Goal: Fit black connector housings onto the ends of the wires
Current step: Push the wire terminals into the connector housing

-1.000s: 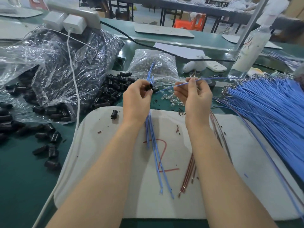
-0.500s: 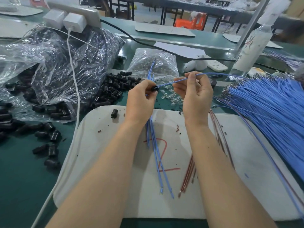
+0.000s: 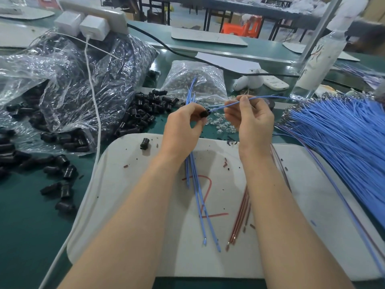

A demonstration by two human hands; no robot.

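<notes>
Wire (image 3: 226, 105) from right hand (image 3: 253, 124) reached left hand's (image 3: 180, 132) housing (image 3: 203, 114).

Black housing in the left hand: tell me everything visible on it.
The black housing is small, dark and roughly tubular, and looks like matte plastic; finer detail is too small to tell. The left hand pinches it at the fingertips, with one end facing right. A single blue wire meets that end, and the right hand pinches the wire further along. Whether the wire tip is seated inside cannot be told.
</notes>
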